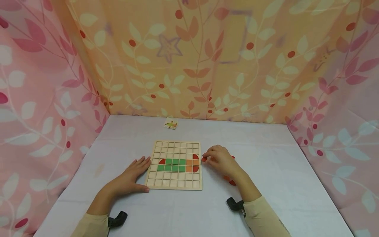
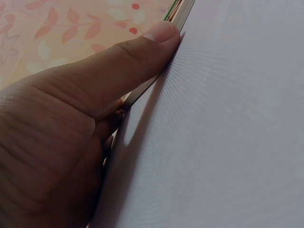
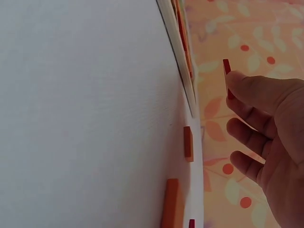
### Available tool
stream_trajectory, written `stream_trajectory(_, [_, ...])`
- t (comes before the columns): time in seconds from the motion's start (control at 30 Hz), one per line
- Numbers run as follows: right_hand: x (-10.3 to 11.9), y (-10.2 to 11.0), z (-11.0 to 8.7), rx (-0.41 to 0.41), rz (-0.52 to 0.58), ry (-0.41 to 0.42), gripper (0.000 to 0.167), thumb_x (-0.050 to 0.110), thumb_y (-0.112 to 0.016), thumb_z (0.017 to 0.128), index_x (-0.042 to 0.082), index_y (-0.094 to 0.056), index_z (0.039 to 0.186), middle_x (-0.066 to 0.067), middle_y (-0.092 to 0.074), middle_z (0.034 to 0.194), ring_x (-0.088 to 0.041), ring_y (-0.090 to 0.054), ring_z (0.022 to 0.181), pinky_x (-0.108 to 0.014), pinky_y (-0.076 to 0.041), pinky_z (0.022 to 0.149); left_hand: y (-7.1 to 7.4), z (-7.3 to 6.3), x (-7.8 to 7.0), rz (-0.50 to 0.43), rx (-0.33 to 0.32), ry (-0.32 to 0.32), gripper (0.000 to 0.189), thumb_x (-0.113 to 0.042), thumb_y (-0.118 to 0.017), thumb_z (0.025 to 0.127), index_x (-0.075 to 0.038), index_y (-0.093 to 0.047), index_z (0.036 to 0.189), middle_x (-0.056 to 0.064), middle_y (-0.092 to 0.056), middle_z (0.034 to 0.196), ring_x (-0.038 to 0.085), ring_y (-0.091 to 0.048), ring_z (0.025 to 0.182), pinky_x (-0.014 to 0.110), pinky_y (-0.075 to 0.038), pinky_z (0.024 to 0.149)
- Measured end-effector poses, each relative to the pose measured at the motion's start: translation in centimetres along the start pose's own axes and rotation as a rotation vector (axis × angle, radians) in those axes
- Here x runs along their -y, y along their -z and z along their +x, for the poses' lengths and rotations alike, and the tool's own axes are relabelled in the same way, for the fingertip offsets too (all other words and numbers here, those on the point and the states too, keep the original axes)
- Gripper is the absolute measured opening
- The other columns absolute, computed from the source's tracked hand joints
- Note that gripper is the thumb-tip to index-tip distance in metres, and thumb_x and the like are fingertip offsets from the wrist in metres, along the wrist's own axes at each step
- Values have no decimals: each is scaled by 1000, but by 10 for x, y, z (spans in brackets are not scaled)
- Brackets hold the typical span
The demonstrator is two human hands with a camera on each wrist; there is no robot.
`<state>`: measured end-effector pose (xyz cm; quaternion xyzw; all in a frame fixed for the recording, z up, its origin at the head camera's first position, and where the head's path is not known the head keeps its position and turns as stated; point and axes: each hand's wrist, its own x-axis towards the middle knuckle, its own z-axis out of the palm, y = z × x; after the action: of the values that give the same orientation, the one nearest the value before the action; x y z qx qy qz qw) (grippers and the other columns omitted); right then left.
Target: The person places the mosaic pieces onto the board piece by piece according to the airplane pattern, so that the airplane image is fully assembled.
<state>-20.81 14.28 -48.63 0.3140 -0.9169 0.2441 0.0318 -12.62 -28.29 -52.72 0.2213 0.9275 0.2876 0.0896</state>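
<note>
A light wooden grid board (image 1: 174, 183) lies on the table, with a fish-like pattern of green squares (image 1: 175, 168), orange squares (image 1: 189, 165) and red rounded pieces (image 1: 196, 169) in its cells. My left hand (image 1: 130, 177) rests against the board's left side with its fingers straight. In the left wrist view its thumb (image 2: 159, 35) touches the board's edge. Just off the board's right edge, my right hand (image 1: 220, 159) pinches a small red piece (image 3: 227, 71) between thumb and fingers, raised off the table.
Loose orange pieces (image 3: 188, 144) and red ones (image 1: 232, 183) lie on the table around and beneath the right hand. A small picture card (image 1: 171, 123) sits behind the board near the back edge. Patterned curtains (image 1: 201, 59) enclose the white-covered table (image 1: 266, 158).
</note>
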Motion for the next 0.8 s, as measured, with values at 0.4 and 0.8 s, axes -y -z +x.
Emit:
stream_trajectory(0.4, [21,9,14,7,10,48,25,22,-80,90,19,-79,115,7,-68,109,-18,-57,115,-46,-42,108,-1,0,2,6,0,4,122,-64,-84,71,-10,-26,163,2,-17,172,30,-5,160,52,-2,128])
stream_trajectory(0.8, [46,5,37,14,-16,138,20,25,-78,93,24,-78,113,11,-68,107,-15,-57,113,-43,-44,107,0,-1,-1,0,-7,3,120,-63,-84,71,-10,-27,163,3,-18,172,30,-6,160,51,-2,128])
